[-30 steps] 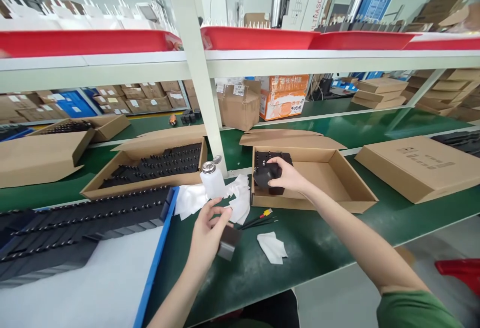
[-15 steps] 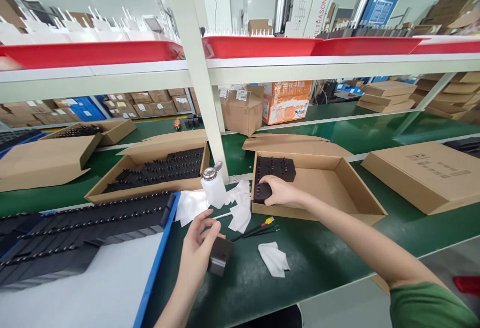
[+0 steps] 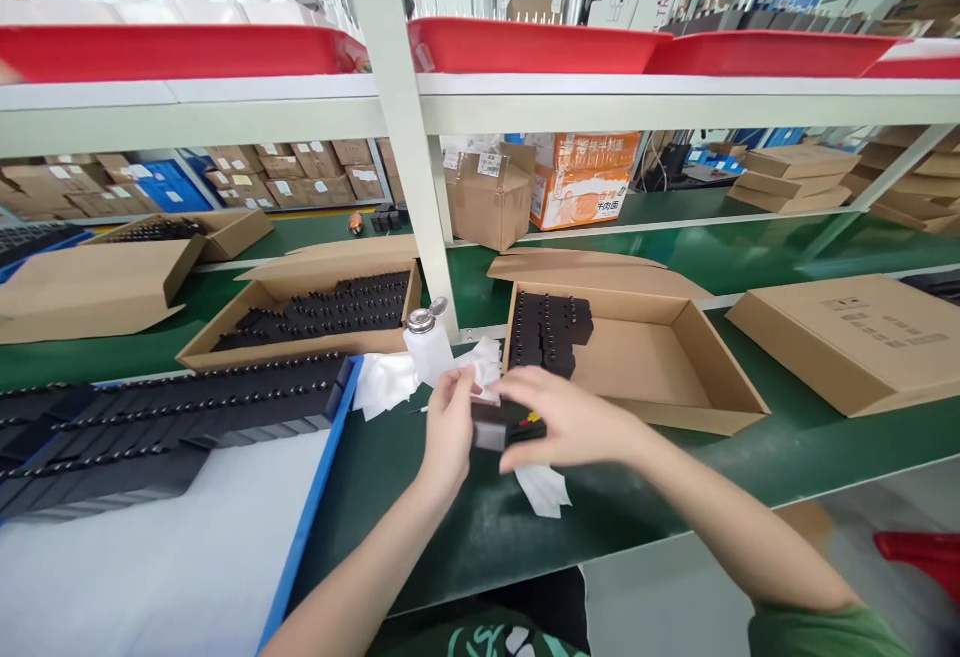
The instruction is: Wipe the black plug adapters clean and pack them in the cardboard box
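Note:
Above the front of the bench, my left hand (image 3: 448, 434) is closed on a small black box (image 3: 490, 433), gripping it by its left side. My right hand (image 3: 574, 424) is at the box's right side with thumb and fingers spread; whether they touch it is hard to tell. Between the hands show dark cables with a yellow connector (image 3: 531, 418). Just behind, an open carton (image 3: 675, 407) holds several black boxes (image 3: 551, 327) with small knobs, packed at its left end. A crumpled white wipe (image 3: 543, 492) lies below my right hand.
A white pump bottle (image 3: 429, 345) stands beside more wipes (image 3: 386, 384) near the shelf post (image 3: 409, 137). At left, a blue-edged tray (image 3: 311, 487) carries rows of black boxes. Another filled carton (image 3: 300, 352) stands behind it; a closed carton (image 3: 855, 337) lies at right.
My right hand has left the carton, where a black box now stays, and come to the left hand. My left hand has moved right and up with its black box. The view has tilted down.

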{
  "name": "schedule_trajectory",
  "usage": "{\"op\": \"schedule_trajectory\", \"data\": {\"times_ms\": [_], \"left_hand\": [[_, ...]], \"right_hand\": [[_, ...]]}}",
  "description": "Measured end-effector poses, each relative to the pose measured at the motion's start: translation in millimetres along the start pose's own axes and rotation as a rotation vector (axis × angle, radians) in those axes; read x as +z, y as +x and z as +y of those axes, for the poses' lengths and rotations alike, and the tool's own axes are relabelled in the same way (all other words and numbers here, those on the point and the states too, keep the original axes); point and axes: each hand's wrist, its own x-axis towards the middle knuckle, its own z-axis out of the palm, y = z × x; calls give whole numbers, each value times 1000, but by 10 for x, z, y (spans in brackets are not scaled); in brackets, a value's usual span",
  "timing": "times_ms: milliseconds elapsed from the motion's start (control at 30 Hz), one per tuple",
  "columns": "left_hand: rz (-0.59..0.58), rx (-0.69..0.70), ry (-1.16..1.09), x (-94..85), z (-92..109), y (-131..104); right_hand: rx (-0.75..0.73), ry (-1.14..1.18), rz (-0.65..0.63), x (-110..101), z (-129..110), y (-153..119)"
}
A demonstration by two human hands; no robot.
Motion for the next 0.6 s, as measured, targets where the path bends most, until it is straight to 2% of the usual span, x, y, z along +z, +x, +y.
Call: {"op": "schedule_trajectory", "data": {"times_ms": [33,100,167,233,333,400,500,600], "left_hand": [[-9,27,11,106,11,9],[-66,89,50,297,44,30],[-167,176,116,416,85,77],[-276,289,217,441,113,175],[-400,450,406,369,84,408],[-458,517,518,320,16,550],[-495,594,637,235,-82,585],[-476,665,709,5,-105,381]], "right_hand": [[-8,-31,-2,23,-120,-51],[75,-103,47,31,-214,-128],[215,-124,115,-46,-82,-195],[342,-100,165,-183,227,-271],[462,-9,163,-316,771,-386],[484,60,126,-259,1041,-418],[481,137,129,5,1216,-348],[466,192,218,279,1210,-235]]}}
